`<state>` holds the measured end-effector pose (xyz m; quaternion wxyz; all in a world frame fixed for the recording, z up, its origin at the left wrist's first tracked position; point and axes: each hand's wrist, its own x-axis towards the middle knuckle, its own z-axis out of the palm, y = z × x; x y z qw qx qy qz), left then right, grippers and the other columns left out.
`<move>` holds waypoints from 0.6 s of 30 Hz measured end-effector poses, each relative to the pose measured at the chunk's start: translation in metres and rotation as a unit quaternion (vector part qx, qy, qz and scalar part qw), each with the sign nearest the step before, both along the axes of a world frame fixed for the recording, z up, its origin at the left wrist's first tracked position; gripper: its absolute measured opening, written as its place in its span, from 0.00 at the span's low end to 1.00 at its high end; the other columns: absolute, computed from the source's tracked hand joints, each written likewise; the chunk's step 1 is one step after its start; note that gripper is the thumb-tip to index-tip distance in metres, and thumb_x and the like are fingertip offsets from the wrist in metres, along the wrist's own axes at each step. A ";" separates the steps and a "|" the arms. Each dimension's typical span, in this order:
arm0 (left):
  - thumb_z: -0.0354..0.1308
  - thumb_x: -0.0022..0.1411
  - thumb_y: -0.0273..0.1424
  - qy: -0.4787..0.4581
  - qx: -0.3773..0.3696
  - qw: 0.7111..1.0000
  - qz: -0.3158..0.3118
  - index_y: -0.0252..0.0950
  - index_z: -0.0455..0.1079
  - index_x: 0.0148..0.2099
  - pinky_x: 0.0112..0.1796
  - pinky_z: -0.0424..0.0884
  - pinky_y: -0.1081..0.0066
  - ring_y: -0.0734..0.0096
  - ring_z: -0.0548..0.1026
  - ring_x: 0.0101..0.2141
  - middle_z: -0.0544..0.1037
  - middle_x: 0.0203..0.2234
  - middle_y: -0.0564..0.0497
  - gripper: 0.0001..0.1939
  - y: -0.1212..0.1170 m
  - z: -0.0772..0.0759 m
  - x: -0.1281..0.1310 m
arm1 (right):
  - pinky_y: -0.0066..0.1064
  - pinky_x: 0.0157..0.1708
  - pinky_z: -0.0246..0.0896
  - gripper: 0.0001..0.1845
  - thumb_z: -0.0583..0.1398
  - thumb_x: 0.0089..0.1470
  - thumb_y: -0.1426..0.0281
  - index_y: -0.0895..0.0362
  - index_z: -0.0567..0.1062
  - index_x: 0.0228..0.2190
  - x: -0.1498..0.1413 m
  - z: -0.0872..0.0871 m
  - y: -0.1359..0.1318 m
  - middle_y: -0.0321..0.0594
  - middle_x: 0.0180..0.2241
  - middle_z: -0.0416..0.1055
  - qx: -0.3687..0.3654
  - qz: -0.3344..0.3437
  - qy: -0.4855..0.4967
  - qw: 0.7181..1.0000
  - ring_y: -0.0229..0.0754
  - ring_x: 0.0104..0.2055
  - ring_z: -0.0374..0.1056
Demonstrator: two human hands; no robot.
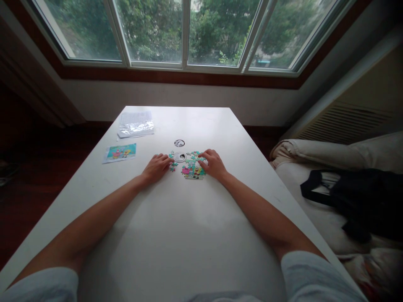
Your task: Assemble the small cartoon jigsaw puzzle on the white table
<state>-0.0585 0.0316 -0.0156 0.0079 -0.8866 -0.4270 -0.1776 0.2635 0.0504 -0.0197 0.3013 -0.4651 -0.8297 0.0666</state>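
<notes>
A partly joined jigsaw puzzle (pixel 193 170) with pink, yellow and green cartoon figures lies in the middle of the white table. My right hand (pixel 213 162) is at its right edge, the thumb and index finger apart over the pieces. On the other side, my left hand (pixel 156 167) rests palm down, its fingers loosely bent and the tips by several loose puzzle pieces (pixel 173 166). I see nothing held in either hand, though small pieces under the fingertips could be hidden. Between the hands sits a round silvery lid-like object (pixel 180 157), with green pieces around it.
Behind the puzzle lies a dark-rimmed round object (pixel 179 143). A cartoon picture sheet (pixel 120 152) and a clear plastic bag (pixel 136 123) are at the table's left. Right of the white table (pixel 176 235) is a pale sofa (pixel 317 153) with dark clothing (pixel 362 197).
</notes>
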 end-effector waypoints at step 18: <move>0.53 0.67 0.30 -0.189 -0.061 0.966 0.164 0.40 0.77 0.48 0.49 0.67 0.59 0.58 0.74 0.44 0.81 0.39 0.48 0.13 0.056 -0.012 0.015 | 0.47 0.63 0.57 0.24 0.60 0.63 0.55 0.54 0.74 0.56 0.018 -0.022 0.031 0.50 0.60 0.68 -0.018 -0.006 -0.057 0.998 0.54 0.62 0.61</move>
